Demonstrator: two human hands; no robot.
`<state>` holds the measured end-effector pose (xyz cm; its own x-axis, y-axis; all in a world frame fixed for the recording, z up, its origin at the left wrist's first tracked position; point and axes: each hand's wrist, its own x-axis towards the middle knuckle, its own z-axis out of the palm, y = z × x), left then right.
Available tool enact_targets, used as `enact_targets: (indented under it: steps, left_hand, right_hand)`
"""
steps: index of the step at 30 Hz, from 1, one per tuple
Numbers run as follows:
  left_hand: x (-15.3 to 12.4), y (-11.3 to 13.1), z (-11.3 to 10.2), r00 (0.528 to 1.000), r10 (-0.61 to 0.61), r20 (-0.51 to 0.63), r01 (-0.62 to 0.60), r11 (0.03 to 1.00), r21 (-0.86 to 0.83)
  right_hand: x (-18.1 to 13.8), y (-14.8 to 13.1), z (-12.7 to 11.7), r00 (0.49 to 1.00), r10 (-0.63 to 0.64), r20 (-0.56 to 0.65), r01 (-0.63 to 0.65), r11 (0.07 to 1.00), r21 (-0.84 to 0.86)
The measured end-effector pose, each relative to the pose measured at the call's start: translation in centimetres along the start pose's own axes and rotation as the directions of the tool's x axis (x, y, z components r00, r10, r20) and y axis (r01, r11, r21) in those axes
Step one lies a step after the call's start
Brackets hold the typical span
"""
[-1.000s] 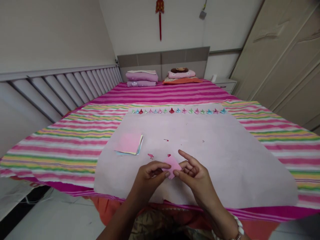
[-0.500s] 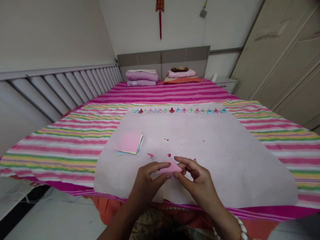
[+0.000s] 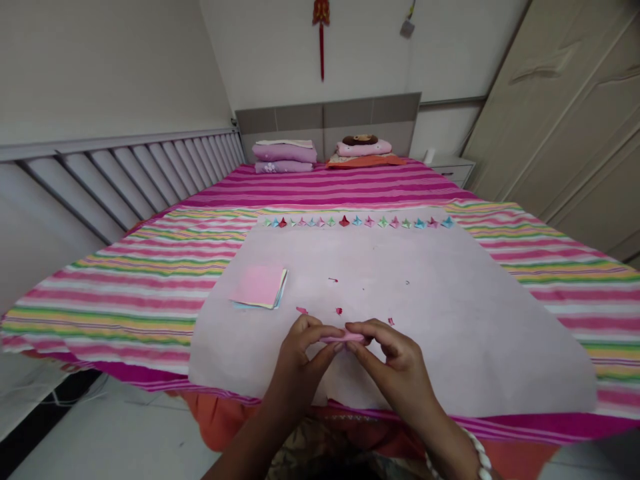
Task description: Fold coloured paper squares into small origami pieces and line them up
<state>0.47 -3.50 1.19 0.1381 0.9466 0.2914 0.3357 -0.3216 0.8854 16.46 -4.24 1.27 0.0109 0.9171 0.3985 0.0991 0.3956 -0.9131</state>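
Note:
My left hand [image 3: 300,357] and my right hand [image 3: 393,353] meet over the near part of a pale pink sheet [image 3: 450,320] spread on the bed. Both pinch a small folded pink paper [image 3: 343,338] between thumbs and fingertips; it lies nearly flat and edge-on to me. A stack of square coloured papers [image 3: 259,287], pink on top, lies to the left of my hands. Small red paper scraps [image 3: 301,310] dot the sheet just beyond my fingers.
A row of several small folded paper shapes [image 3: 357,221] in red, blue, green and pink lines the sheet's far edge. The bed carries a striped cover [image 3: 150,280], with folded bedding [image 3: 284,157] at the headboard. A wardrobe stands at right.
The pink paper has gone from tilted up and showing its face to flattened between both hands. My right forefinger, stretched out earlier, has curled down onto the paper.

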Motion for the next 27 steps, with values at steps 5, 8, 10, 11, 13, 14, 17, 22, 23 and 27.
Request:
enact_targets:
  steps: [5,8,10,11,13,14,17,22,23,27]
  left_hand:
    - [-0.1,-0.1,0.3,0.999,-0.017,-0.049,0.018,1.000,0.008]
    - [-0.3,0.0,0.3,1.000,0.003,-0.009,-0.004,1.000,-0.007]
    - [-0.4,0.1,0.2,1.000,0.008,0.007,-0.008,1.000,0.003]
    - [-0.4,0.2,0.2,1.000,0.007,0.006,-0.007,1.000,0.013]
    - [-0.4,0.3,0.0,1.000,0.004,-0.002,-0.004,0.999,0.037]
    - [-0.4,0.4,0.0,1.000,0.002,-0.005,-0.002,0.999,0.046]
    - [-0.2,0.5,-0.2,1.000,0.001,0.003,-0.001,0.998,0.066]
    - [-0.1,0.4,-0.4,0.999,0.015,0.035,-0.017,0.998,0.065]
    - [0.0,0.4,-0.5,0.998,0.023,0.060,-0.025,0.999,0.046]
    - [0.3,0.5,-0.8,0.984,0.019,0.177,-0.010,0.999,-0.051]
  right_hand:
    - [0.1,0.1,0.0,1.000,-0.015,0.001,0.015,0.999,-0.033]
    - [0.2,0.2,0.0,1.000,-0.030,0.006,0.030,0.999,-0.037]
    - [0.2,0.3,0.0,0.999,-0.043,0.023,0.044,0.998,-0.043]
    - [0.3,0.3,-0.1,0.998,-0.050,0.035,0.052,0.998,-0.048]
    - [0.3,0.2,-0.2,0.996,-0.064,0.058,0.067,0.996,-0.065]
    - [0.3,0.2,-0.2,0.995,-0.071,0.068,0.076,0.994,-0.075]
    - [0.3,0.0,-0.4,0.992,-0.079,0.094,0.089,0.991,-0.102]
    - [0.4,0.0,-0.7,0.985,-0.077,0.154,0.091,0.992,-0.086]
    - [0.4,0.1,-0.7,0.985,-0.071,0.159,0.084,0.993,-0.078]
    - [0.4,0.2,-0.8,0.987,-0.024,0.160,0.027,1.000,-0.014]
